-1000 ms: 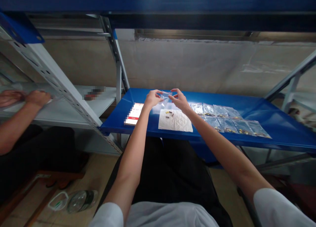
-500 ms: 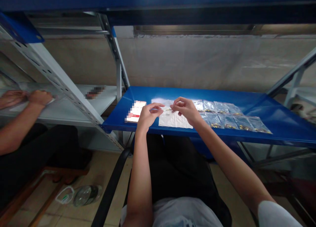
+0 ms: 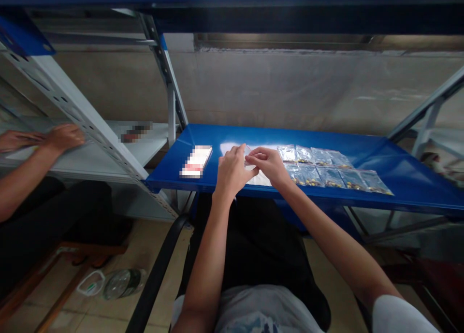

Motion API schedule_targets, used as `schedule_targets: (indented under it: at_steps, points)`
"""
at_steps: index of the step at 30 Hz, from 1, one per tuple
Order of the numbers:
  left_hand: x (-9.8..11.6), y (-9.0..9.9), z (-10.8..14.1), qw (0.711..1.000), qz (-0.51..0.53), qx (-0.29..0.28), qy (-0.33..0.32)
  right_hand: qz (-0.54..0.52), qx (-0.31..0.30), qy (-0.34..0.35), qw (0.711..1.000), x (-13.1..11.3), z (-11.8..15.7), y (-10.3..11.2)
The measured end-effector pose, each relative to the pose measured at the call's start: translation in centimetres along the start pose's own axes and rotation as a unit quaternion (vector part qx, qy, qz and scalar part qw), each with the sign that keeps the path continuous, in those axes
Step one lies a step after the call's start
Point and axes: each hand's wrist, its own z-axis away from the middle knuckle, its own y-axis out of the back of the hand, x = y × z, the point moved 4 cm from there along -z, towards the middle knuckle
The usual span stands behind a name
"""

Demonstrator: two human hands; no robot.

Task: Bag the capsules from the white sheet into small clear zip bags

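Note:
Over a white cloth [image 3: 261, 178] on the blue shelf, my two hands are close together. My left hand [image 3: 232, 169] curls around a small clear plastic bag [image 3: 248, 154], of which only a bit shows between the fingers. With thumb and fingertips, my right hand [image 3: 271, 165] pinches at the same bag from the right. Whatever the bag contains is hidden by my fingers. Just right of my right hand, several clear zip bags [image 3: 331, 177] with small yellow and dark pieces lie in two rows.
A phone [image 3: 197, 161], partly pixelated, lies on the blue shelf [image 3: 409, 171] to the left. Metal uprights [image 3: 81, 108] frame the shelf. Another person's hands [image 3: 65, 138] are over a white shelf at far left. A clear plastic jug [image 3: 123, 282] is on the floor.
My left hand has moved right and turned, its back now covering part of the cloth. My hands have come together, and a clear bag now shows between them.

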Motion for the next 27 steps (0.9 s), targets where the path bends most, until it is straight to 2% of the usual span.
schedule_targets:
  at_steps: [5,9,11,13,14,16,18,20,22,27]
  points:
    - [-0.5,-0.2,-0.1,1.000,0.006,-0.002,-0.005,0.009,-0.047,-0.018,0.999,0.2,-0.1,-0.1]
    - [-1.5,0.4,-0.2,0.999,0.029,0.006,-0.014,-0.001,-0.099,-0.033,0.995,0.1,-0.2,-0.2]
    - [-2.2,0.9,-0.2,0.999,0.039,0.010,-0.007,0.012,-0.091,-0.025,0.995,0.5,-0.7,0.3]
    - [-3.1,1.3,-0.2,0.999,0.049,0.010,-0.003,0.094,-0.059,0.003,0.994,1.2,-1.5,1.1]
    - [-3.5,1.5,-0.1,0.998,0.054,0.010,-0.003,0.162,-0.040,0.022,0.986,1.8,-1.9,1.6]
    - [-4.2,1.7,0.0,0.998,0.067,0.003,-0.007,0.310,-0.022,0.056,0.949,2.9,-2.6,2.2]
    - [-4.7,1.7,0.2,0.997,0.077,-0.010,-0.011,0.420,-0.033,0.076,0.904,4.2,-2.9,2.4]
    - [-4.9,1.7,0.3,0.996,0.083,-0.023,-0.016,0.479,-0.054,0.088,0.872,5.1,-2.9,2.4]
    - [-4.8,1.7,0.3,0.995,0.087,-0.032,-0.019,0.505,-0.063,0.094,0.855,5.6,-2.8,2.4]
    - [-4.4,1.9,0.3,0.993,0.106,-0.051,-0.014,0.521,-0.064,0.077,0.848,6.0,-2.9,2.3]
